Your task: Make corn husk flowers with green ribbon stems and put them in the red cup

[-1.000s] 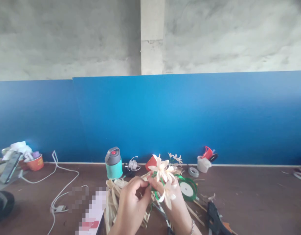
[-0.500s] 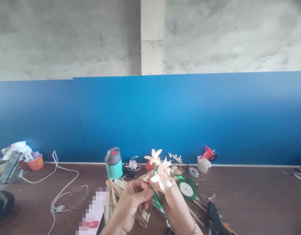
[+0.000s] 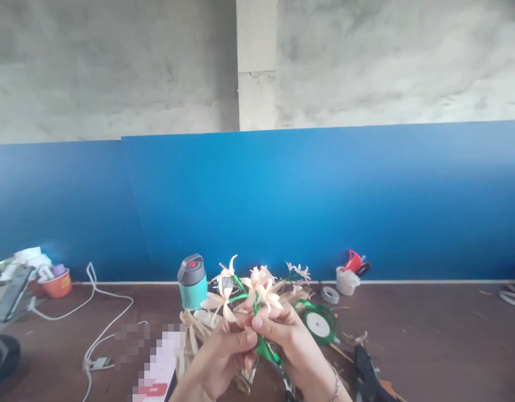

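**Head view.** Blue panel [image 3: 324, 201], upright along the far edge of the brown table [image 3: 428, 346], fills the middle of the field. Left hand [image 3: 221, 357] and right hand [image 3: 294, 346], low at centre, meet fingertip to fingertip. Both are closed in a pinch on the green-wrapped stem of the flower sprig [image 3: 244, 285], whose pale cream blooms stand at 12 o'clock of the knuckles, lifted clear of the table. A loose end of green ribbon [image 3: 268, 353] hangs from the stem between the palms, toward 6 o'clock. White cable [image 3: 109, 329] loops across the table at 9 o'clock of the hands. Black tool [image 3: 366, 371] lies at 4 o'clock, partly cut off by the frame edge. Teal bottle [image 3: 192, 282] with grey lid stands at 11 o'clock, just behind the sprig's left blooms. Green ribbon spool [image 3: 318, 325] lies flat at 2 o'clock, just beside the right hand. White cup [image 3: 345, 281] holding a red item stands at 1 o'clock against the panel; small tape roll [image 3: 331, 294] lies near it, at its 8 o'clock
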A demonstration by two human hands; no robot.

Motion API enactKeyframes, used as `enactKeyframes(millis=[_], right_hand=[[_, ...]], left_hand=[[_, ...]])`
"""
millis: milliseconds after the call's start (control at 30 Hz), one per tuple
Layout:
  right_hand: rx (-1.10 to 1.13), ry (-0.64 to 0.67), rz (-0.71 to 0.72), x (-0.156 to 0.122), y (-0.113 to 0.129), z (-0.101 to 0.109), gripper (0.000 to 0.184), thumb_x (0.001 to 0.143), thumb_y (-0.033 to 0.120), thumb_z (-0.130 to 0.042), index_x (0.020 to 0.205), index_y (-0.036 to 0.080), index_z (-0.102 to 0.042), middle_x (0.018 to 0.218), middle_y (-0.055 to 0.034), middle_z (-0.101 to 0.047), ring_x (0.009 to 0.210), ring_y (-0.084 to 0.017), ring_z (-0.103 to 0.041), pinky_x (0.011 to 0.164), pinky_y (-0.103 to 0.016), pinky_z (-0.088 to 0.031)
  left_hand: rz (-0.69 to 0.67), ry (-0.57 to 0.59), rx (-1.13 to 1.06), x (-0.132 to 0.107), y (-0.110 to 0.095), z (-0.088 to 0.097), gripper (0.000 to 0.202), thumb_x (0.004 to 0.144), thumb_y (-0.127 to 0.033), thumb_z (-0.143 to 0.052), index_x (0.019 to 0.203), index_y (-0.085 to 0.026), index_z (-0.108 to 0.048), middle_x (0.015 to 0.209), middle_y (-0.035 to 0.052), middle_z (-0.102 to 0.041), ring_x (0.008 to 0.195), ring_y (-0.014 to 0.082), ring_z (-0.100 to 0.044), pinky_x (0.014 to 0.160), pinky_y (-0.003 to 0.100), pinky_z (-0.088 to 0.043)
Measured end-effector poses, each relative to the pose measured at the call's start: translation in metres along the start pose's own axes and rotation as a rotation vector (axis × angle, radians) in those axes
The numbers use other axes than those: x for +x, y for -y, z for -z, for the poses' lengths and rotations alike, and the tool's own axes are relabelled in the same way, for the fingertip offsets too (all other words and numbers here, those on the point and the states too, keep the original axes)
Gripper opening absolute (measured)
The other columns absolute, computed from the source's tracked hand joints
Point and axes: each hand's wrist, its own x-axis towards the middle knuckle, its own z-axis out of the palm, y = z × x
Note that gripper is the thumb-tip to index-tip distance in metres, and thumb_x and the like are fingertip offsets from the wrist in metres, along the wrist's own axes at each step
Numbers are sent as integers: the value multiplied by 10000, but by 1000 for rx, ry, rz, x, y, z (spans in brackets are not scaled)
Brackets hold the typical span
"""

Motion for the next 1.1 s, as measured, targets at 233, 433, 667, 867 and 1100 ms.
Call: enactKeyframes(millis=[233, 433, 667, 867, 1100], right_hand=[[-171, -154, 187, 7, -1, 5, 136, 618, 289, -795, 553, 187, -732, 736, -38, -636, 715, -182, -580, 628, -281, -475], [-298, -210, 301, 10, -7, 6, 131, 684, 285, -755, 576, 215, -731, 829, -43, -651, 903, -217, -560, 819, -311, -432], [-321, -215, 114, 8, -7, 14, 314, 669, 446, -737, 874, 209, -727, 800, -49, -691, 907, -238, -598, 820, -353, -460], [-465, -171, 72, 7, 3, 15, 217, 678, 367, -742, 726, 158, -703, 688, -17, -665, 681, -157, -577, 638, -249, -434], [-195, -242, -20, 7, -8, 12, 137, 628, 232, -748, 691, 155, -653, 627, 14, -629, 638, -142, -549, 620, -235, -394]], left_hand=[[-209, -192, 429, -2, -5, -10, 271, 631, -374, -758, 593, -124, -657, 461, 1, -555, 427, 99, -488, 441, 209, -361], [-475, -342, 652, -4, 1, -15, 186, 688, -331, -691, 620, -158, -683, 565, 16, -603, 510, 132, -515, 476, 221, -399], [-297, -294, 458, -3, -6, -7, 265, 685, -372, -703, 566, -146, -631, 426, -29, -502, 433, 84, -431, 450, 193, -343], [-216, -295, 233, -2, -6, -7, 261, 623, -347, -759, 551, -148, -607, 432, -27, -528, 428, 66, -410, 433, 180, -303], [-222, -384, 38, -2, -3, -11, 306, 553, -350, -812, 561, -150, -581, 425, -65, -456, 404, 30, -332, 387, 144, -236]])
